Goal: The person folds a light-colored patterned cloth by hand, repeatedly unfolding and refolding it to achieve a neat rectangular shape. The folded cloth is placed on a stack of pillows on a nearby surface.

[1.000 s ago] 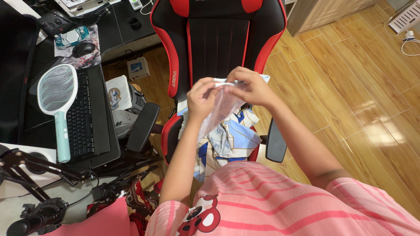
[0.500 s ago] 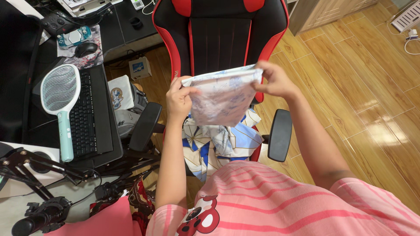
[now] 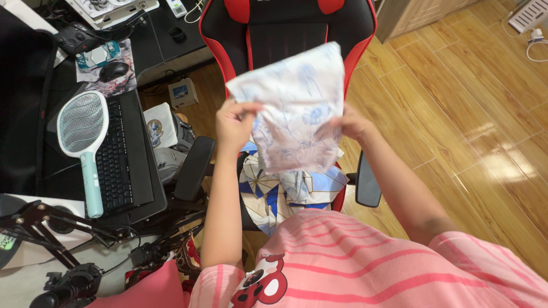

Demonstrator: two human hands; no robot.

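I hold a white cloth with a pale blue flower print (image 3: 297,102) spread out in the air above a black and red gaming chair (image 3: 285,34). My left hand (image 3: 234,122) grips its left edge. My right hand (image 3: 349,124) grips its right side, partly behind the cloth. Below the cloth, on the chair seat, lies a crumpled piece of fabric with a blue, white and cream pattern (image 3: 285,191).
To the left stands a dark desk with a black keyboard (image 3: 123,151), a white and mint racket-shaped bug zapper (image 3: 84,134), a mouse (image 3: 113,71) and a game controller (image 3: 77,37). A black stand's arms (image 3: 51,228) are at lower left. Wooden floor (image 3: 456,114) lies to the right.
My hands first held the cloth bunched together, then pulled apart and stretched it. Now the cloth is flipped up and spread wider, and my hands hold it lower on its sides.
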